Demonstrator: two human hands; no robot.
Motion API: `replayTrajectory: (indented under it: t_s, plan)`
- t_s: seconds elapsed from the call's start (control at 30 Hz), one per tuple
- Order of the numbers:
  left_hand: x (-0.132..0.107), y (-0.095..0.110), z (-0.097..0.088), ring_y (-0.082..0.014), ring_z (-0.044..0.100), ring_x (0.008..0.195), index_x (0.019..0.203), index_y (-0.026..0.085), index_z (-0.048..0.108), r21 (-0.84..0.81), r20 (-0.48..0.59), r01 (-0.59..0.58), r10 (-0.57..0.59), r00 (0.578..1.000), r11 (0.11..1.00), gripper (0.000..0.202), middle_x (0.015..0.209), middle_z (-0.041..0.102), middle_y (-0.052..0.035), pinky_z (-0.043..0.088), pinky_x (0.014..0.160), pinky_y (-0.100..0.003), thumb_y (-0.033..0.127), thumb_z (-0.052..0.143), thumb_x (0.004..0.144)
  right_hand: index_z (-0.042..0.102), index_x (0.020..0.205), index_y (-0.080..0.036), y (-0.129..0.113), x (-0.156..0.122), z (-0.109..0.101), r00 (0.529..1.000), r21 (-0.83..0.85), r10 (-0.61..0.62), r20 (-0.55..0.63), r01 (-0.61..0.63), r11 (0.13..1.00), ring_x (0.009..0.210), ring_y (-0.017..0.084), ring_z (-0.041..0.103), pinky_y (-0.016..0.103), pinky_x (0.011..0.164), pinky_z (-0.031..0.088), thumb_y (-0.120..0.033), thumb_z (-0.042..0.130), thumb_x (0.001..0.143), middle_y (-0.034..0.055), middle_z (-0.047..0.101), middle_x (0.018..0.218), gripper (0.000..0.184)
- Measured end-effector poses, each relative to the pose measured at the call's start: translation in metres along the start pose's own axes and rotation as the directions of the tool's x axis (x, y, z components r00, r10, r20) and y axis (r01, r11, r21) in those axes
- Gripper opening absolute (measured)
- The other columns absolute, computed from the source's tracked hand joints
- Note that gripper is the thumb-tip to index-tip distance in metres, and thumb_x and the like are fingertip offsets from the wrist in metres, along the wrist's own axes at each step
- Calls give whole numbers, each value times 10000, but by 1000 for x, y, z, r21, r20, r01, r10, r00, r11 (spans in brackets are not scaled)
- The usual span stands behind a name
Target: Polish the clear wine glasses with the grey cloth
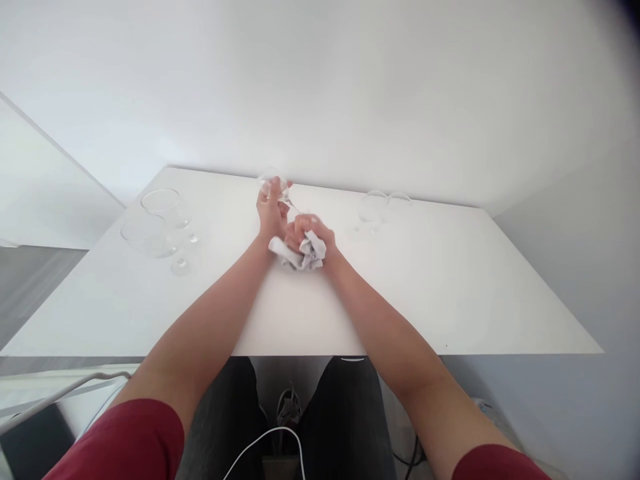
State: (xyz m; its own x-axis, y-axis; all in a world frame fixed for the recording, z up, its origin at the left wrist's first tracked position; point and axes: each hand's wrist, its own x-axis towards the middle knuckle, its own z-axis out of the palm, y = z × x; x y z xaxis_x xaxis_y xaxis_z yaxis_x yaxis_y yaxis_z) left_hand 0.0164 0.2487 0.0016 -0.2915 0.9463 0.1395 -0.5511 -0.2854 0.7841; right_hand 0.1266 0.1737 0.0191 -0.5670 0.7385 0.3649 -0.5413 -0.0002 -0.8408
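Near the back of the white table, my left hand has its fingers curled around the bowl of a clear wine glass. The glass is tilted, its thin stem pointing toward my right hand. Closed around a crumpled white cloth, that right hand is at the foot end of the stem. Fingers and cloth hide the foot, so I cannot tell how the cloth lies on it. Some of the cloth hangs below both wrists, just above the tabletop.
Two clear wine glasses lie on their sides at the left of the white table. Farther back on the right stand two faint, transparent glasses. A white wall rises behind the table. A white cable loops below its front edge.
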Motion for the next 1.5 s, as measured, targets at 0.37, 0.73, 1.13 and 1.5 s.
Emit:
replayTrajectory:
  t_s: [0.37,0.73,1.13,1.5]
  plan:
    - [-28,-1,13,-256,756,1010,1168,224,646,331,532,-69,-126,837,941,597,889,759,-62,441,556,-214,501,902,705,742,839,-116,-4,2,5,391,-332,506,769,-432,838,676,135,583,253,668,461,-410,737,933,35,648,757,308]
    - [-32,-5,14,-230,728,969,1410,268,611,362,791,-125,-233,565,924,770,1430,636,-160,610,712,-322,547,873,741,725,835,-131,-7,5,6,387,-419,561,732,-395,818,736,137,573,248,699,436,-487,713,944,27,638,801,373]
    - [-39,-5,16,-205,686,945,884,241,797,587,795,-506,-334,506,631,428,965,780,-36,529,887,-341,591,564,965,675,816,-156,-5,5,5,387,-414,568,726,-414,811,682,120,507,253,660,408,-504,704,947,0,582,775,373]
    - [-41,-6,14,-243,640,1142,1026,366,836,564,822,-451,-417,387,692,321,1138,763,-32,406,1130,-439,600,638,931,650,800,-175,-10,2,11,402,-443,599,692,-419,793,684,114,497,234,663,411,-566,723,914,-14,574,769,414]
